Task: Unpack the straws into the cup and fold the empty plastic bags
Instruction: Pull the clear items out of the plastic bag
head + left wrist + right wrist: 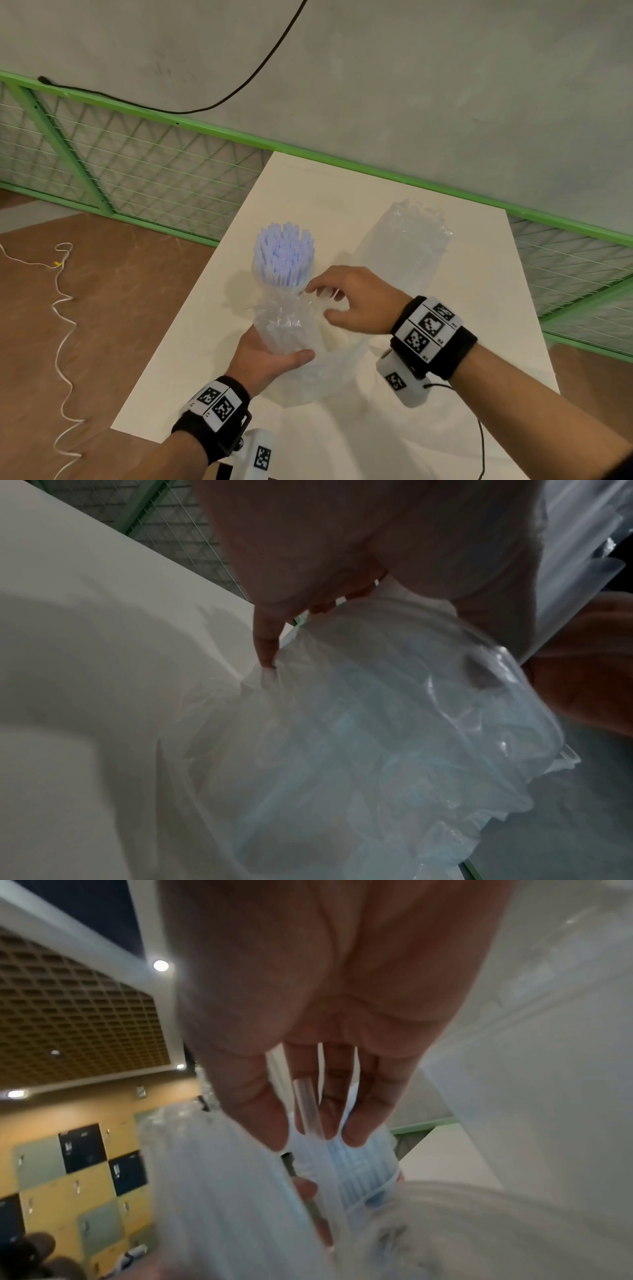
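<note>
A clear cup (260, 274) packed with pale blue straws (283, 250) stands on the white table (462, 342). Just in front of it my left hand (274, 359) grips a crumpled clear plastic bag (287, 325), thumb on its near side. The bag (394, 750) fills the left wrist view, with one finger (267, 647) pressed into its far side. My right hand (318, 301) hovers at the bag's mouth, beside the cup. It pinches a single clear straw (306, 1107) between thumb and fingers (356, 1123). A second clear bag of straws (407, 246) lies farther back on the right.
The table's left edge (191, 301) drops to a brown floor with a loose white cord (61, 308). A green mesh fence (137, 164) runs behind the table below a grey wall with a black cable (239, 92).
</note>
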The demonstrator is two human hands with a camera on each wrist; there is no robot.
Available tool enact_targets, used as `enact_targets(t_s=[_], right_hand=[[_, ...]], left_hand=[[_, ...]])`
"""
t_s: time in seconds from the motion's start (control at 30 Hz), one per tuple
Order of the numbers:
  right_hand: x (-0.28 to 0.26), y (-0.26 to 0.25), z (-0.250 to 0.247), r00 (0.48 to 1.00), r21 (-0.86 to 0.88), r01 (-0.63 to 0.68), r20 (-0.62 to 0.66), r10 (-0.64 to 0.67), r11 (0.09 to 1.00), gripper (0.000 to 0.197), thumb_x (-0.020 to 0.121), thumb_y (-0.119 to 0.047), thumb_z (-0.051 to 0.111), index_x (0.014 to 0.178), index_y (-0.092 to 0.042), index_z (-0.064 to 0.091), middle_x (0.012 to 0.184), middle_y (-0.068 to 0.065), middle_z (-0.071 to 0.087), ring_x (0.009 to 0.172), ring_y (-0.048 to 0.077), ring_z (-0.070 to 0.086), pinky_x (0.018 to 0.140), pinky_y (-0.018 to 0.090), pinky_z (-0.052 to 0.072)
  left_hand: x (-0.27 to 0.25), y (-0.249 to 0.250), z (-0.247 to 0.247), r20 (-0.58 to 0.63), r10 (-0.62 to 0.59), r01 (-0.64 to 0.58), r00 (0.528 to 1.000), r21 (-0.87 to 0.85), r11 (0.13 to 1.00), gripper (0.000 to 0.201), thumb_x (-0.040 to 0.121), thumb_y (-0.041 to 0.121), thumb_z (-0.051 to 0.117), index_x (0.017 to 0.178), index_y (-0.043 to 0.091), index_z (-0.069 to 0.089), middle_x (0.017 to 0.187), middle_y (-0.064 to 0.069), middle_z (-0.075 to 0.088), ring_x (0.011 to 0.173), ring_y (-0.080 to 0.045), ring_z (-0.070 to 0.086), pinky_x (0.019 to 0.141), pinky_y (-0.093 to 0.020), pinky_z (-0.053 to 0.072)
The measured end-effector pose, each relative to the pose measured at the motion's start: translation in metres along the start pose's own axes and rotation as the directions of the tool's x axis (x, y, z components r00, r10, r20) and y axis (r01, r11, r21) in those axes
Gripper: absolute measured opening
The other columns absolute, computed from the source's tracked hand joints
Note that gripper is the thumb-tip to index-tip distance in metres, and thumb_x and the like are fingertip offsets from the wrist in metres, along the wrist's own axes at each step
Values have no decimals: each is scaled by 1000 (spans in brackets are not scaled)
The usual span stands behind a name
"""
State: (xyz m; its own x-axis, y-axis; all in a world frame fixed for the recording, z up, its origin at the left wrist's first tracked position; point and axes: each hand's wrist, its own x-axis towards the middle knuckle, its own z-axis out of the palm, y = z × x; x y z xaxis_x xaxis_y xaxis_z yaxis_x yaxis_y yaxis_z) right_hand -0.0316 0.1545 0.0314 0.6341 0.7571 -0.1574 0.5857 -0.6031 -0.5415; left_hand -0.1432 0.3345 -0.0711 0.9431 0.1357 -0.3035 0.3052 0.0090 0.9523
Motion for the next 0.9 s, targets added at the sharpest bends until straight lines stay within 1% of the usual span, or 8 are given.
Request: enact_targets(t_s=[0.1, 0.2, 0.27, 0.33, 0.57, 0.63, 0.77, 0.9], right_hand=[[-14, -2, 19, 999, 169, -2, 43, -5, 986, 75, 75, -27, 75, 142, -29, 41, 128, -8, 53, 111, 9, 53, 91, 20, 46], [-22, -8, 37, 998, 188, 3, -61, 8, 982, 85, 74, -47, 79, 145, -34, 33, 133, -15, 50, 120, 1, 48, 101, 21, 42], [-25, -11, 47, 984, 222, 4, -176, 36, 975, 78, 76, -45, 78, 142, -34, 39, 128, -14, 54, 116, 2, 50, 101, 26, 43], [-25, -13, 55, 953, 266, 44, -301, 39, 963, 65, 79, -32, 75, 137, -30, 46, 119, -11, 59, 108, 6, 54, 97, 28, 46], [-24, -22, 72, 824, 263, 145, -566, 30, 954, 40, 74, -5, 71, 112, -16, 63, 102, -5, 63, 95, 3, 57, 87, 16, 44], [-24, -23, 73, 806, 270, 162, -592, 30, 949, 35, 71, -2, 72, 102, -14, 63, 99, -6, 62, 92, 4, 58, 84, 15, 44], [-25, -31, 75, 821, 363, 164, -566, 78, 917, 34, 71, -5, 72, 101, -15, 61, 97, -8, 63, 93, 12, 62, 84, 27, 51], [-23, -30, 80, 782, 313, 182, -621, 55, 932, 34, 71, -3, 74, 102, -15, 63, 90, -5, 61, 85, 8, 59, 80, 16, 45]], left_hand=[[-1, 3, 1, 7, 45, -45, 999, -2, 999, 61, 59, 9, 93, 110, 25, 64, 99, 9, 75, 93, -6, 70, 79, -21, 52], [-1, 4, 2, 6, 94, -93, 996, -20, 995, 70, 53, 19, 95, 114, 24, 63, 102, 8, 74, 98, -7, 69, 79, -19, 54], [-1, 5, 4, 11, 99, -98, 995, -35, 995, 71, 50, 27, 93, 114, 24, 64, 103, 5, 75, 99, -10, 70, 82, -24, 55], [-1, 6, 4, 22, 106, -105, 994, -41, 994, 65, 57, 19, 93, 115, 23, 65, 105, 2, 75, 101, -13, 70, 87, -30, 55], [-2, 12, 5, 14, 146, -144, 989, -96, 985, 59, 60, 13, 90, 113, 18, 66, 106, -2, 74, 102, -17, 70, 84, -26, 55], [-2, 12, 5, 18, 151, -149, 988, -89, 985, 57, 62, 4, 90, 112, 17, 66, 104, -2, 74, 100, -16, 70, 81, -24, 55], [-2, 9, 3, -5, 151, -151, 988, -92, 984, 57, 60, -2, 89, 110, 14, 67, 100, -2, 75, 95, -16, 71, 75, -20, 55], [0, 7, 2, -32, 133, -136, 991, -109, 985, 60, 56, 5, 90, 110, 17, 67, 101, -2, 75, 97, -16, 71, 79, -25, 54]])
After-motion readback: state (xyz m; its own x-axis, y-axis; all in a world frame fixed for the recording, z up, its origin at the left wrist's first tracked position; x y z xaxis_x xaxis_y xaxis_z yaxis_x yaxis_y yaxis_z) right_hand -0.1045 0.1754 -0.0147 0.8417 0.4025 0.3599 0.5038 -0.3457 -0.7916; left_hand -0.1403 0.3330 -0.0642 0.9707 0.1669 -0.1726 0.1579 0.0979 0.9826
